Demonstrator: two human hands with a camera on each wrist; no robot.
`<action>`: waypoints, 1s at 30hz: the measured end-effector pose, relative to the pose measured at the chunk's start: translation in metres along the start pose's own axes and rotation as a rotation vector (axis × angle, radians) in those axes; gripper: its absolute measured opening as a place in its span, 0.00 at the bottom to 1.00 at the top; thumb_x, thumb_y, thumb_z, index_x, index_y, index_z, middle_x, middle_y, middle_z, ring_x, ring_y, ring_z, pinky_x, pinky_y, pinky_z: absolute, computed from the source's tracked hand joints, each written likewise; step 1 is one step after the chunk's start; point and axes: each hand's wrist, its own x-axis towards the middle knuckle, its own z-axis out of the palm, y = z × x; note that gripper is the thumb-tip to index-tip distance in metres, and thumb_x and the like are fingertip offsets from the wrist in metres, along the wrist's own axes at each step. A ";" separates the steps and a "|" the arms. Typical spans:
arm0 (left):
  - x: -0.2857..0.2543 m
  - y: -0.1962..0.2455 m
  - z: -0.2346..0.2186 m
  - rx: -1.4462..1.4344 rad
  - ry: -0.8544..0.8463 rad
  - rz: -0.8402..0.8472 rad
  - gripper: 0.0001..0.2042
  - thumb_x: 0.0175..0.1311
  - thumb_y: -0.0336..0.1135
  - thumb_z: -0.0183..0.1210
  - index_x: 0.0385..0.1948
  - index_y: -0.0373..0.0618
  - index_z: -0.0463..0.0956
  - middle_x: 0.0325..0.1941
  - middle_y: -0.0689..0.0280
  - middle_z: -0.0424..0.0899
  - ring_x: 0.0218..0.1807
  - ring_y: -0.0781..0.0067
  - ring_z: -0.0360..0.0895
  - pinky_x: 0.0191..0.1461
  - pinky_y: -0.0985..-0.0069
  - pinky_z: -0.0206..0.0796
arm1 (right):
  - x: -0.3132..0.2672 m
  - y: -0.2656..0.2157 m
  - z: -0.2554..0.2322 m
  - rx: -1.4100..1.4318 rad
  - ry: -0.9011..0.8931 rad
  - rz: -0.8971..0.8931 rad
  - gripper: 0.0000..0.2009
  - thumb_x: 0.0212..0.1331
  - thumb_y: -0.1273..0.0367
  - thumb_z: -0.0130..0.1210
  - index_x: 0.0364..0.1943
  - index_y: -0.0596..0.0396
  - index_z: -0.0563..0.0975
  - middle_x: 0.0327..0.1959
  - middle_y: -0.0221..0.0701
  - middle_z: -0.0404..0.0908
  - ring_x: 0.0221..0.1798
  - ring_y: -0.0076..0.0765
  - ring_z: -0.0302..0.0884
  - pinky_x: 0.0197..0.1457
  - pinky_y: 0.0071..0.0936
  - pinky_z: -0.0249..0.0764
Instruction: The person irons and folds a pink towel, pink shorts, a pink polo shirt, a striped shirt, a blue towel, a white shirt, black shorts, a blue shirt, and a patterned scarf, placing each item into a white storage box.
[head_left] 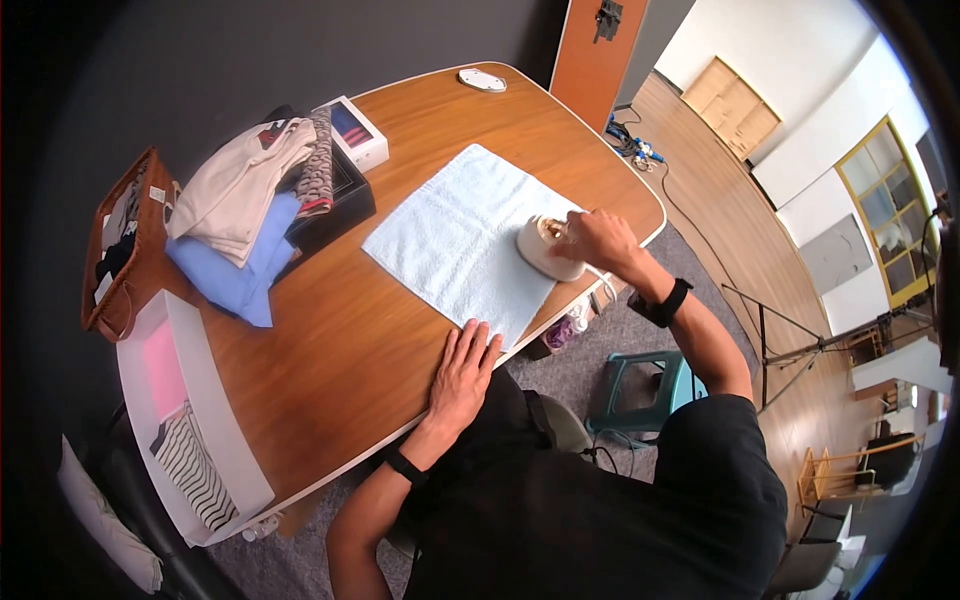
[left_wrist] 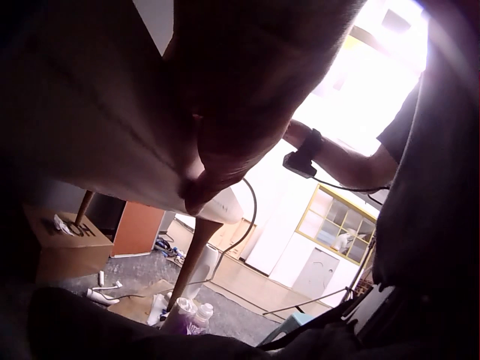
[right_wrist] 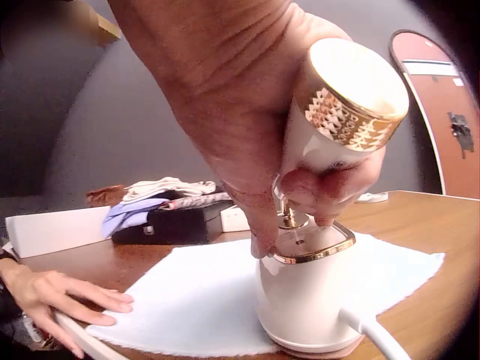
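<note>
A light blue towel (head_left: pixel 455 215) lies spread flat on the wooden table (head_left: pixel 330 370). On its near right side stands a small white iron (right_wrist: pixel 300 304) with gold trim, its base down on the cloth. My right hand (head_left: pixel 600 240) grips the iron's handle (right_wrist: pixel 356 79), fingers curled round it in the right wrist view. A white cord (right_wrist: pixel 379 337) leaves the iron's lower end. My left hand (head_left: pixel 463 380) rests palm down, fingers straight, fingertips at the towel's near corner. The left wrist view shows that hand dark against the table edge.
Left on the table are folded clothes (head_left: pixel 240 185) on a black box (head_left: pixel 340 200), a wicker basket (head_left: pixel 125 260) and a white bin (head_left: pixel 220 400) holding striped cloth. A white box (head_left: pixel 365 150) stands behind. A teal stool (head_left: pixel 640 395) stands on the floor at right.
</note>
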 end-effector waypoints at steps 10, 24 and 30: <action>-0.001 0.000 0.000 -0.021 0.011 0.012 0.26 0.69 0.25 0.52 0.71 0.38 0.69 0.78 0.48 0.64 0.81 0.43 0.56 0.83 0.45 0.50 | 0.062 0.108 0.005 0.003 0.048 0.325 0.26 0.52 0.45 0.69 0.38 0.56 0.86 0.30 0.41 0.88 0.36 0.51 0.88 0.40 0.44 0.81; 0.001 0.006 -0.010 0.172 -0.115 0.056 0.36 0.65 0.27 0.56 0.79 0.52 0.58 0.83 0.52 0.55 0.84 0.44 0.50 0.83 0.42 0.47 | 0.026 -0.006 -0.033 0.011 0.007 -0.031 0.26 0.52 0.47 0.72 0.43 0.55 0.87 0.33 0.42 0.89 0.38 0.51 0.89 0.41 0.44 0.82; -0.001 0.002 -0.010 0.042 -0.039 0.082 0.31 0.65 0.26 0.56 0.74 0.51 0.68 0.80 0.52 0.61 0.82 0.42 0.54 0.82 0.41 0.47 | 0.054 0.015 -0.002 0.073 -0.016 -0.002 0.30 0.49 0.42 0.71 0.41 0.56 0.87 0.35 0.44 0.89 0.41 0.53 0.89 0.43 0.45 0.83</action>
